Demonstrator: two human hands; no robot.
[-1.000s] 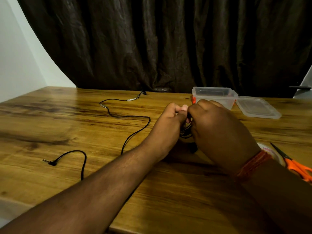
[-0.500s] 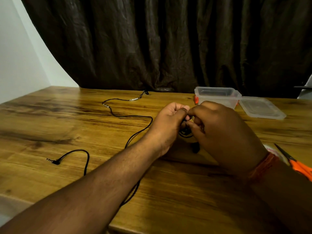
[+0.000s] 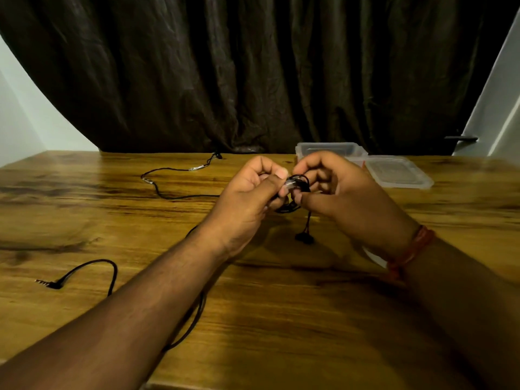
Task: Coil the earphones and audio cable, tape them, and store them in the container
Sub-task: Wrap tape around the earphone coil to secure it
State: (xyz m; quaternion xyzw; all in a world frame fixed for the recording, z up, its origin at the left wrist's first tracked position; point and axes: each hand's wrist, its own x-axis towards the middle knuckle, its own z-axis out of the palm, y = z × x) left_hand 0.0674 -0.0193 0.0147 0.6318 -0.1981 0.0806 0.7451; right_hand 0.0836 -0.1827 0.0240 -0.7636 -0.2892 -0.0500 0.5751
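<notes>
**Tape going round the coil**

At nine o'clock the cable (image 3: 112,273) lies loose on the table (image 3: 281,319). Left hand (image 3: 247,192) pinches tape (image 3: 289,183); right hand (image 3: 332,187) pinches the earphones (image 3: 298,190), buds dangling. Next: press tape shut, then box (image 3: 329,150) at one o'clock. Since a second ago, hands have lifted and parted.

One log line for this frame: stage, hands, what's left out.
stage: taping earphone coil | left hand: pinches tape | right hand: holds coil | audio cable: loose on table | container: open
</notes>
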